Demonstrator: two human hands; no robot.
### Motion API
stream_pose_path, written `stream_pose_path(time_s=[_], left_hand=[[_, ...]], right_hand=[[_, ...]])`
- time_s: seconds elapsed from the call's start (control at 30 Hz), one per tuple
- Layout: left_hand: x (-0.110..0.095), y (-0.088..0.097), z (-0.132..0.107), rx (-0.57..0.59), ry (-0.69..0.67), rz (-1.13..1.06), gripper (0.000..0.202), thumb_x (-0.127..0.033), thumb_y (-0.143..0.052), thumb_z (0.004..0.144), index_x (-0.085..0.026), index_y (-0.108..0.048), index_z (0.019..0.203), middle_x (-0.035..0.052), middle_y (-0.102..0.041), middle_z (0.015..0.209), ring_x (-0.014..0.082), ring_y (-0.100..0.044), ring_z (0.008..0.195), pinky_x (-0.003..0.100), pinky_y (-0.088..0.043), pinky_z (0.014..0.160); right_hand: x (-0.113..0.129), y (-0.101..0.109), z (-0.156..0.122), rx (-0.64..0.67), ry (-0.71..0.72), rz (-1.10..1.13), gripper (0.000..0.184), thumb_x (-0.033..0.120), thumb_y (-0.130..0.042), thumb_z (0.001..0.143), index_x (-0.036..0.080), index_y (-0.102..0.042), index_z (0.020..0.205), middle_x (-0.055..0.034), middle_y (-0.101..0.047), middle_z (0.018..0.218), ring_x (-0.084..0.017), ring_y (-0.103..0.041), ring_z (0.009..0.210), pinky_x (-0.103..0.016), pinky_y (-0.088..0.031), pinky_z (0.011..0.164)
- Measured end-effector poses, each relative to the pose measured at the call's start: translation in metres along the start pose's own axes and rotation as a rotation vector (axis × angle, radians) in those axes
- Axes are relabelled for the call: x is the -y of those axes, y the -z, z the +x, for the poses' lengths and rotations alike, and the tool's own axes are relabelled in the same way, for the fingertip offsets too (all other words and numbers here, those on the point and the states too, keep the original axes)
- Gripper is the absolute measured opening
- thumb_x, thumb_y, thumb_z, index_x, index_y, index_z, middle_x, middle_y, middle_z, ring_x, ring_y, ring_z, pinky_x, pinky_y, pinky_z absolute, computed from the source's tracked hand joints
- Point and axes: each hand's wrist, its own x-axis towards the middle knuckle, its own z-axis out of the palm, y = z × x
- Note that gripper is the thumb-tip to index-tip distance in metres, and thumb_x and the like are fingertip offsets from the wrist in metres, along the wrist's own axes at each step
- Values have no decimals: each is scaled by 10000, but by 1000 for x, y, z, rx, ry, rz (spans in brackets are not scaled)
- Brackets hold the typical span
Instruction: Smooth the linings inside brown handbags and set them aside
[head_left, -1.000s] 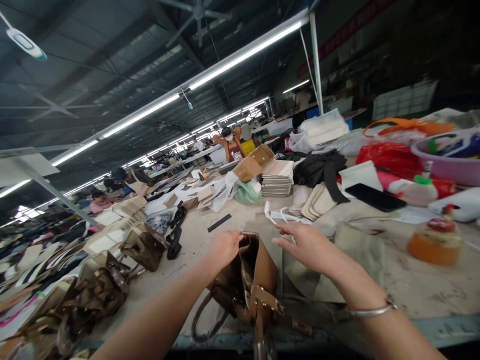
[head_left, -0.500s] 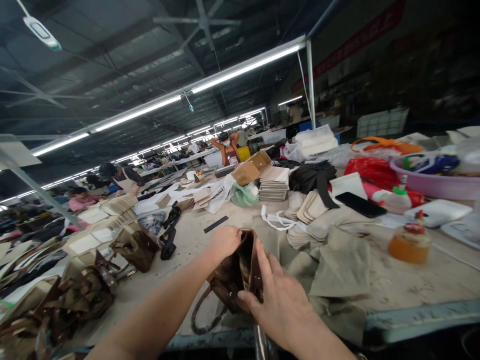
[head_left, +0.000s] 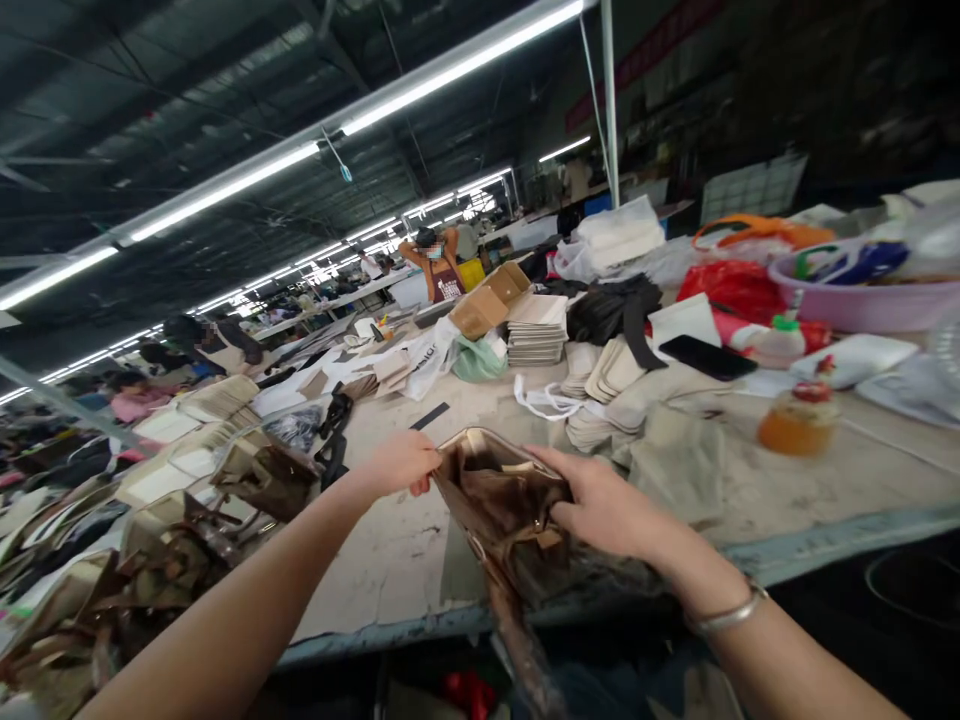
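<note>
A brown leather handbag (head_left: 501, 505) is held up over the front edge of the work table (head_left: 810, 500), its mouth spread wide toward me. My left hand (head_left: 400, 463) is closed, pinching the left rim of the opening. My right hand (head_left: 600, 505) grips the right rim with the fingers wrapped over the edge; a silver bangle (head_left: 724, 615) sits on that wrist. A strap of the bag hangs down below the table edge.
More brown handbags (head_left: 180, 550) are heaped at the left. Stacks of beige cut pieces (head_left: 611, 375), a cardboard box (head_left: 491, 300), a black phone (head_left: 706, 357), an orange jar (head_left: 796, 425) and a purple basin (head_left: 870, 295) lie beyond. Other people work at far tables.
The bag has been lifted off the table and pulled open. My right hand moved from its side to the right rim, and the view tilted downward.
</note>
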Motion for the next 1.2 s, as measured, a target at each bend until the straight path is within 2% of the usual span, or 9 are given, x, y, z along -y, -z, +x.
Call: stream_pose_path(time_s=[0.1,0.2,0.3,0.4,0.53,0.63,0.87,1.0,1.2], left_hand=[[-3,2,-21,-115,41,158,309,-406,-507,809,-144,-669,782,111,-691,786,278,-647,780,362,-477,703],[-16,-2,-26,-341,-145,258,471,-440,-635,744,-180,-576,1132,119,-617,1140,291,-562,1050,393,-429,882],[-33,-9,-21,-299,-483,205,367,-419,-652,762,-225,-605,1070,66,-596,1138,232,-529,1069,343,-402,928],[-43,-18,-14,-262,-604,198,321,-402,-683,746,-222,-625,1004,53,-609,1057,224,-532,1023,349,-394,922],[-43,-26,-8,-233,-607,253,96,-291,-602,827,-195,-612,824,14,-651,833,185,-583,858,380,-350,956],[-41,-30,-4,-242,-574,293,158,-290,-564,852,-192,-595,732,0,-659,739,181,-600,782,391,-346,948],[-55,-35,5,-344,-382,64,310,-488,-568,816,-250,-638,1002,12,-708,871,217,-629,824,427,-343,958],[-64,-37,12,-347,-441,-43,198,-377,-538,854,-247,-684,882,17,-697,990,212,-598,947,412,-293,1000],[-66,-40,18,-281,-362,-16,312,-250,-418,899,-187,-617,667,5,-690,739,161,-595,727,448,-280,976]], right_hand=[[-11,5,8,64,48,113,590,68,-480,611,233,-598,1165,-6,-680,1015,-188,-610,903,-260,-452,805],[-15,-1,10,48,42,78,494,80,-500,604,219,-640,1057,-13,-682,973,-192,-606,865,-252,-448,766],[-16,-3,8,28,25,30,495,86,-517,593,215,-630,1057,-21,-677,963,-192,-602,842,-250,-444,736],[-15,-1,6,23,36,-4,548,71,-509,582,220,-609,1100,-22,-674,967,-190,-604,844,-251,-442,736],[-19,3,12,-29,69,-79,653,53,-496,579,229,-540,1206,-37,-664,1041,-206,-610,905,-275,-451,782],[-27,3,20,-78,65,-160,743,33,-484,566,214,-469,1286,-69,-627,1146,-232,-590,1010,-324,-444,870],[-35,1,16,-34,83,-105,879,50,-523,578,241,-304,1408,-80,-460,1360,-229,-454,1215,-374,-381,1014],[-28,10,13,-109,186,-46,763,62,-531,636,223,-365,1363,-78,-432,1369,-212,-407,1252,-379,-341,1052],[-24,12,19,-158,342,-55,476,91,-560,721,205,-538,1183,-105,-476,1292,-236,-383,1255,-421,-338,1048]])
